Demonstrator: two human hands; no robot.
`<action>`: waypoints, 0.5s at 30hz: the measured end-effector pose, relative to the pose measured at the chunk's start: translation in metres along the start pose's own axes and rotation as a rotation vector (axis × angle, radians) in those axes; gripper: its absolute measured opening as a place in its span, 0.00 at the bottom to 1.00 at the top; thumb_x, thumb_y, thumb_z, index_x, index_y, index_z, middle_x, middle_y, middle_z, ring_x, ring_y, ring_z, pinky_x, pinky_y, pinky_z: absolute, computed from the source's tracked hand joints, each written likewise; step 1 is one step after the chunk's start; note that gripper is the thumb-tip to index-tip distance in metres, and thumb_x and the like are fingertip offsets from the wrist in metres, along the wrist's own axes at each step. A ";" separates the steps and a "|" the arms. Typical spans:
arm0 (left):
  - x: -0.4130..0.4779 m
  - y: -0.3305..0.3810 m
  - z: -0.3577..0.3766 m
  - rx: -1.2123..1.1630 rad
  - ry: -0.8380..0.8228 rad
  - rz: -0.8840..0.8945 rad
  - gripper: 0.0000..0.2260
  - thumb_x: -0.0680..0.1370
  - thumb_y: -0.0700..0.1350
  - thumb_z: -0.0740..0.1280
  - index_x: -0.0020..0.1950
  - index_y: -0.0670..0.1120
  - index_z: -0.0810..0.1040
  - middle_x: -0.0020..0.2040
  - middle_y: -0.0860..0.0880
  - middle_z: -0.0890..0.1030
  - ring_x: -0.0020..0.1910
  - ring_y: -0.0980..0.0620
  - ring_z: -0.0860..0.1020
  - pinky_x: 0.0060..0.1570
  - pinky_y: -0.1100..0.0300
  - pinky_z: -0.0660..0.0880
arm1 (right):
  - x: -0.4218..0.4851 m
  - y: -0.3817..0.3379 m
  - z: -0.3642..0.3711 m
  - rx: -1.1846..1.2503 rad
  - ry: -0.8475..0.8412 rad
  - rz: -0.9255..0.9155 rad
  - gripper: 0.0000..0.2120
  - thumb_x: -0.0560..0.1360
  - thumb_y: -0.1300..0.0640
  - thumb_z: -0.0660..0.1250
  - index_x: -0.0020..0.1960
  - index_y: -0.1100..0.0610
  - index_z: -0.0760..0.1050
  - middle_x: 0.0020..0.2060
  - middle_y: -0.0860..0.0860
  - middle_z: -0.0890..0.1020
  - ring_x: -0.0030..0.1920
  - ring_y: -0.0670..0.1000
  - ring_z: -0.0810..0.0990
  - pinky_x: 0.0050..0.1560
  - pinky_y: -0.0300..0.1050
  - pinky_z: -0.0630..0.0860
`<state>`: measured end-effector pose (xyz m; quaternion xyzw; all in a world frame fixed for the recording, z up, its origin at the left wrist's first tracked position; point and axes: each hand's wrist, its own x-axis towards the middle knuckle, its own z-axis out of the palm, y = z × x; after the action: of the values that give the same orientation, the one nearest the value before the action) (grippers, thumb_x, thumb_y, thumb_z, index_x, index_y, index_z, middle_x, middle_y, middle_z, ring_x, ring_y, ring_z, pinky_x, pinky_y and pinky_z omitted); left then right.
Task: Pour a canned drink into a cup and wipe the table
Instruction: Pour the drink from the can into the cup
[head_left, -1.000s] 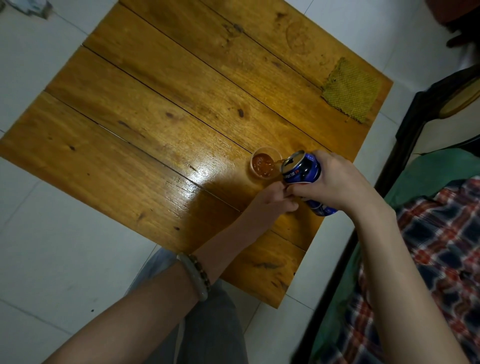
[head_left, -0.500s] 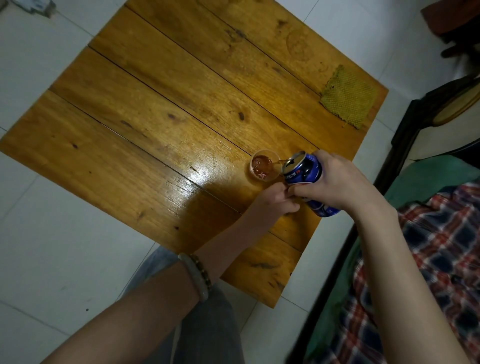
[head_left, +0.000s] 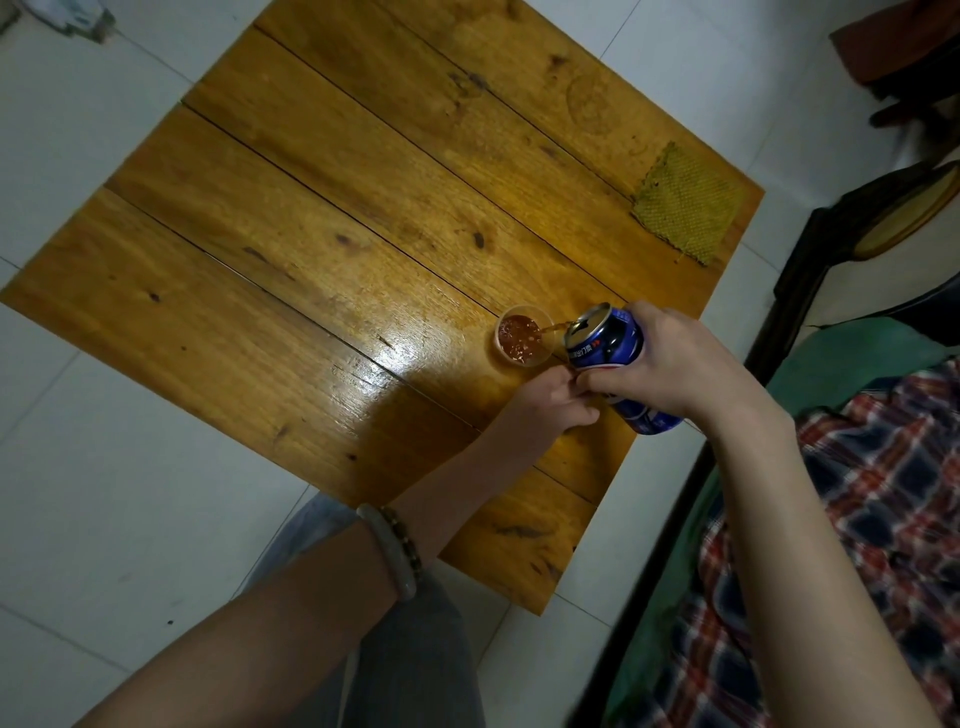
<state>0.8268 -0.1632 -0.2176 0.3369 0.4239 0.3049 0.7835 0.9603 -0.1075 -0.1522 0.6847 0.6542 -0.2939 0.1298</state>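
Currently right hand (head_left: 670, 364) grips blue can (head_left: 608, 338), fingers wrapped round its body, tilted just right of cup (head_left: 524, 364), drink streaming in. Left hand (head_left: 550, 397) sits just below cup, fingers partly hidden, grip unclear. Cloth (head_left: 685, 202) lies well beyond cup.

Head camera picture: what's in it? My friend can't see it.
A right hand tips a blue can, pouring brown fizzy drink into a small clear cup on a wooden table. The left hand sits close beside the cup, and a yellow-green cloth lies at the table's far corner.
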 end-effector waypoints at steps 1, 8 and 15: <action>-0.001 0.000 -0.001 -0.001 -0.017 -0.006 0.12 0.72 0.34 0.67 0.43 0.50 0.71 0.39 0.56 0.74 0.37 0.66 0.75 0.37 0.76 0.70 | 0.000 0.000 0.000 0.000 -0.001 0.000 0.30 0.54 0.33 0.67 0.49 0.49 0.67 0.43 0.52 0.75 0.43 0.52 0.74 0.43 0.49 0.74; 0.000 0.000 0.001 -0.019 0.014 -0.029 0.11 0.70 0.31 0.66 0.37 0.46 0.70 0.33 0.56 0.73 0.33 0.63 0.73 0.35 0.71 0.68 | 0.001 0.001 -0.002 -0.002 -0.005 -0.005 0.30 0.54 0.33 0.67 0.49 0.49 0.67 0.43 0.52 0.75 0.43 0.52 0.74 0.42 0.48 0.74; 0.001 0.001 0.000 -0.013 0.017 -0.032 0.11 0.71 0.31 0.66 0.37 0.45 0.69 0.36 0.50 0.71 0.38 0.56 0.70 0.40 0.66 0.68 | 0.004 0.003 0.000 -0.015 -0.010 -0.009 0.30 0.53 0.32 0.66 0.48 0.48 0.67 0.44 0.52 0.75 0.43 0.52 0.74 0.41 0.47 0.72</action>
<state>0.8277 -0.1619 -0.2176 0.3224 0.4340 0.2977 0.7868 0.9628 -0.1044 -0.1549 0.6792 0.6589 -0.2930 0.1367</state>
